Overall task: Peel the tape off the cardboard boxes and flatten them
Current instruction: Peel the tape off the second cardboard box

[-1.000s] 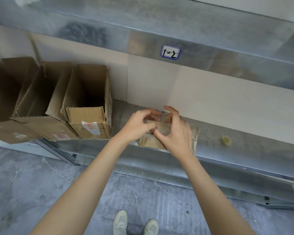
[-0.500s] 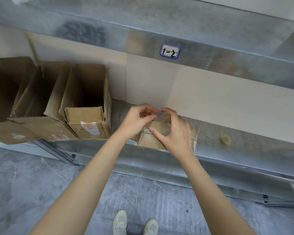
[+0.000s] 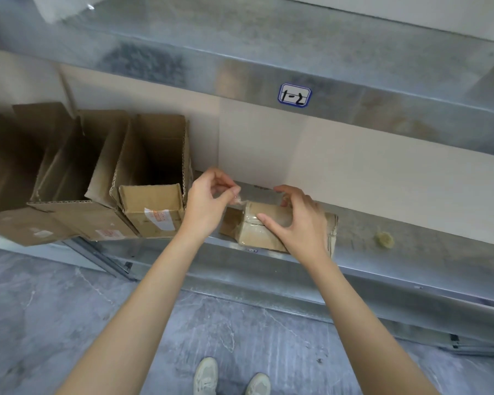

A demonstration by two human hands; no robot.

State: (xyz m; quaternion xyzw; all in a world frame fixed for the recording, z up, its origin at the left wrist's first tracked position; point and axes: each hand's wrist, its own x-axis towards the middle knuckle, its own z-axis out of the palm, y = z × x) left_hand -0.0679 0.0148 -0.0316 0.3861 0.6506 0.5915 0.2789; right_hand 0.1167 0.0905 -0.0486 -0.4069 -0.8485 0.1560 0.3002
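A small brown cardboard box [image 3: 257,232] wrapped in clear tape lies on the metal shelf [image 3: 411,252]. My right hand [image 3: 297,220] grips it from above, thumb on its front face and fingers over its far edge. My left hand [image 3: 211,201] is lifted just left of the box and pinches a strip of clear tape [image 3: 238,199] that still runs to the box's top left corner.
Three opened cardboard boxes [image 3: 151,178] lie on their sides at the shelf's left, mouths facing me. A crumpled yellowish wad [image 3: 385,240] sits on the shelf at the right. An upper shelf beam carries a label "1-2" [image 3: 295,94]. My shoes [image 3: 231,377] stand on grey floor.
My left hand has lifted up and to the left away from the small box, drawing the clear tape strip off it. My right hand stays gripping the box.
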